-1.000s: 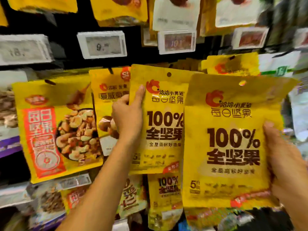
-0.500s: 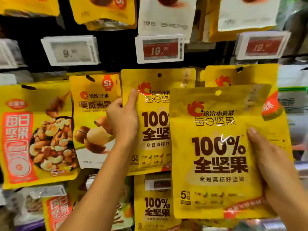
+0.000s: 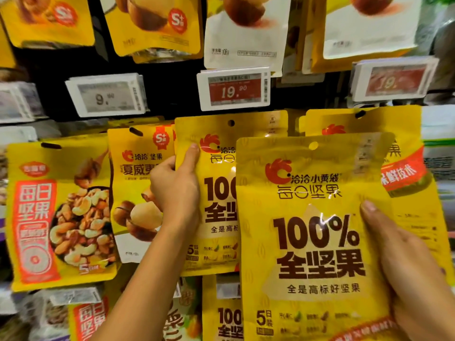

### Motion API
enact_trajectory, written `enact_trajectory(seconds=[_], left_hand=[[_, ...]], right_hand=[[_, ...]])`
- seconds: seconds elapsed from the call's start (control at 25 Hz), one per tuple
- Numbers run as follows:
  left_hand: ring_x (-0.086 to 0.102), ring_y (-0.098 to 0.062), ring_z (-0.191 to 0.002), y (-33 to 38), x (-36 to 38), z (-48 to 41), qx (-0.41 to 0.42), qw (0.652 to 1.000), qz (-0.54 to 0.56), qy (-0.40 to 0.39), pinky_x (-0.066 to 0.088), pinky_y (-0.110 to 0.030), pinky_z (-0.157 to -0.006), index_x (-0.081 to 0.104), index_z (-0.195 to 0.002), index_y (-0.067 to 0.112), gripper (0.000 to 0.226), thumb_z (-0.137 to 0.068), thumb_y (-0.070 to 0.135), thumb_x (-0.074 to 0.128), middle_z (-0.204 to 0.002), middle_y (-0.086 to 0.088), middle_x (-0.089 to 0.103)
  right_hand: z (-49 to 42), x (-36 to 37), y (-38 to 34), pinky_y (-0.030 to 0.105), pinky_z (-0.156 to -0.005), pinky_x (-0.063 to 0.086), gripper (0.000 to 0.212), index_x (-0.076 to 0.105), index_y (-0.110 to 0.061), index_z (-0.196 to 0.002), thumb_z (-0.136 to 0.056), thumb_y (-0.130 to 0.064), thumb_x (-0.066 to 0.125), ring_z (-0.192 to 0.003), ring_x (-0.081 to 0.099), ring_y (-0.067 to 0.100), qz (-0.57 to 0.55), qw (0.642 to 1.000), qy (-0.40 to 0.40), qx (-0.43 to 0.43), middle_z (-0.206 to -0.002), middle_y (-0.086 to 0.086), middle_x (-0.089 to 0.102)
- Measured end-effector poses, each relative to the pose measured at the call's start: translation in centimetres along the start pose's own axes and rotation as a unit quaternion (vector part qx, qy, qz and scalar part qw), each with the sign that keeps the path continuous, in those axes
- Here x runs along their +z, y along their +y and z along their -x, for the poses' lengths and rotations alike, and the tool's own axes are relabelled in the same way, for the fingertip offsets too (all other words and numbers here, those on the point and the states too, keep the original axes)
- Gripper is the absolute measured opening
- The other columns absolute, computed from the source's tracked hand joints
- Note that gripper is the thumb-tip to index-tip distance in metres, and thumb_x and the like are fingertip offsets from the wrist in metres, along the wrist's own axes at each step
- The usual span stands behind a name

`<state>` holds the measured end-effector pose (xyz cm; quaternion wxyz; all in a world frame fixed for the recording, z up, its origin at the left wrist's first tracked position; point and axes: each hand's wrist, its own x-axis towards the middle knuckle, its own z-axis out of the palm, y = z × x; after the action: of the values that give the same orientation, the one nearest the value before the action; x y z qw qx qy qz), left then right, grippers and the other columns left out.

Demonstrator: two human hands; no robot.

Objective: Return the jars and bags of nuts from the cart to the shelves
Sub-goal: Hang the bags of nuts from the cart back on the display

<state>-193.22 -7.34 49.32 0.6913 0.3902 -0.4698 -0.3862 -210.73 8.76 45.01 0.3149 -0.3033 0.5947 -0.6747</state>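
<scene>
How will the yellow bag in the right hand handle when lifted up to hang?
Probably fairly stiff: the yellow bag stands upright though the right hand grips only its lower right side. Its glossy film shows glare, so it may slip. Likely light, one hand carries it.

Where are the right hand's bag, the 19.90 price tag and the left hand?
Held bag [image 3: 317, 242]: head view, front panel.
19.90 price tag [image 3: 235, 89]: head view, red screen.
Left hand [image 3: 176, 190]: head view, back of hand.

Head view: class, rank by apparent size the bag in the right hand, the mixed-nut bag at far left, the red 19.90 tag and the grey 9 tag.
1. held bag, though it is nearest the camera, so its true size is unsure
2. mixed-nut bag
3. red 19.90 tag and grey 9 tag: alike, not ranked
</scene>
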Motion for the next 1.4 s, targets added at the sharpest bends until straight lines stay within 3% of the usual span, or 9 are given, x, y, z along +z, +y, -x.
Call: enact_trajectory(seconds=[0.16,0.32,0.52,0.6,0.68,0.84,1.04,1.2,1.4], left_hand=[[0.068,-0.038,-0.077,-0.2,0.1,-0.2,0.005,1.000,-0.019,-0.020,0.055,-0.055,-0.073,0.065,-0.072,0.009,0.030,-0.087,0.035,0.063,-0.079,-0.017,0.070],[0.069,-0.024,-0.082,-0.8,0.1,-0.5,0.021,0.999,-0.032,-0.034,0.056,-0.047,-0.078,0.063,-0.077,0.023,0.018,-0.090,0.034,0.059,-0.085,-0.004,0.072],[0.051,-0.013,-0.071,-1.9,-0.1,-0.1,0.138,0.978,-0.146,-0.060,0.040,-0.035,-0.068,0.058,-0.095,0.004,0.033,-0.096,0.035,0.047,-0.079,-0.002,0.056],[0.051,-0.004,-0.078,-1.7,-1.1,0.4,0.202,0.965,-0.160,-0.040,0.043,-0.024,-0.072,0.055,-0.107,0.010,0.026,-0.098,0.031,0.045,-0.089,0.007,0.055],[0.053,0.003,-0.084,-1.5,-2.6,1.2,0.240,0.963,-0.119,-0.024,0.043,-0.015,-0.073,0.054,-0.102,0.024,0.018,-0.096,0.036,0.042,-0.092,0.014,0.056],[0.062,0.003,-0.076,-1.0,-3.3,1.7,0.071,0.990,-0.038,-0.118,0.050,-0.018,-0.063,0.055,-0.092,0.027,0.027,-0.088,0.053,0.049,-0.080,0.015,0.067],[0.067,-0.027,-0.087,-0.9,-1.9,0.4,0.066,0.993,-0.055,-0.079,0.054,-0.051,-0.080,0.056,-0.088,0.020,0.021,-0.095,0.037,0.046,-0.093,-0.009,0.069],[0.067,-0.025,-0.079,-0.3,-0.9,-0.3,0.080,0.990,-0.082,-0.078,0.055,-0.050,-0.075,0.055,-0.083,0.018,0.023,-0.096,0.035,0.046,-0.084,-0.007,0.068],[0.068,-0.034,-0.080,-0.4,-0.8,-0.2,0.077,0.989,-0.072,-0.101,0.055,-0.055,-0.073,0.056,-0.092,0.000,0.033,-0.095,0.032,0.049,-0.089,-0.020,0.068]], right_hand=[[-0.3,0.1,0.2,0.035,-0.058,0.050,0.058,0.068,-0.019,-0.078,-0.046,-0.066,0.057,-0.053,0.069,0.023,0.002,1.000,0.016,0.001,-0.065,0.005,0.073],[-0.4,0.3,0.1,0.038,-0.060,0.050,0.044,0.071,-0.030,-0.065,-0.045,-0.066,0.057,-0.052,0.069,0.023,-0.004,1.000,0.026,-0.001,-0.065,0.005,0.073],[0.1,1.6,0.3,0.033,-0.049,0.054,0.038,0.074,-0.032,-0.071,-0.056,-0.062,0.055,-0.060,0.072,0.022,-0.041,0.998,-0.030,-0.024,-0.070,0.006,0.074],[-0.2,2.7,0.4,0.030,-0.047,0.056,0.039,0.074,-0.029,-0.078,-0.063,-0.059,0.055,-0.066,0.073,0.021,-0.058,0.996,-0.061,-0.039,-0.075,0.006,0.075],[-1.0,4.2,0.3,0.028,-0.049,0.057,0.040,0.074,-0.025,-0.083,-0.070,-0.057,0.054,-0.071,0.073,0.020,-0.060,0.993,-0.089,-0.052,-0.078,0.004,0.076],[-3.2,7.3,0.0,0.022,-0.051,0.055,0.036,0.070,-0.019,-0.085,-0.082,-0.051,0.053,-0.071,0.072,0.012,-0.033,0.991,-0.102,-0.086,-0.077,-0.002,0.075],[-6.0,8.9,0.0,0.025,-0.060,0.054,0.025,0.064,-0.024,-0.085,-0.088,-0.046,0.052,-0.071,0.071,0.009,0.020,0.988,-0.059,-0.143,-0.075,-0.006,0.074],[-7.1,9.2,0.4,0.024,-0.062,0.051,0.031,0.062,-0.026,-0.086,-0.093,-0.048,0.041,-0.073,0.070,0.008,0.045,0.987,-0.039,-0.148,-0.075,-0.005,0.073],[-7.0,8.5,1.2,0.021,-0.058,0.048,0.033,0.062,-0.026,-0.083,-0.093,-0.047,0.040,-0.064,0.068,0.002,0.041,0.988,-0.032,-0.143,-0.070,-0.015,0.072]])
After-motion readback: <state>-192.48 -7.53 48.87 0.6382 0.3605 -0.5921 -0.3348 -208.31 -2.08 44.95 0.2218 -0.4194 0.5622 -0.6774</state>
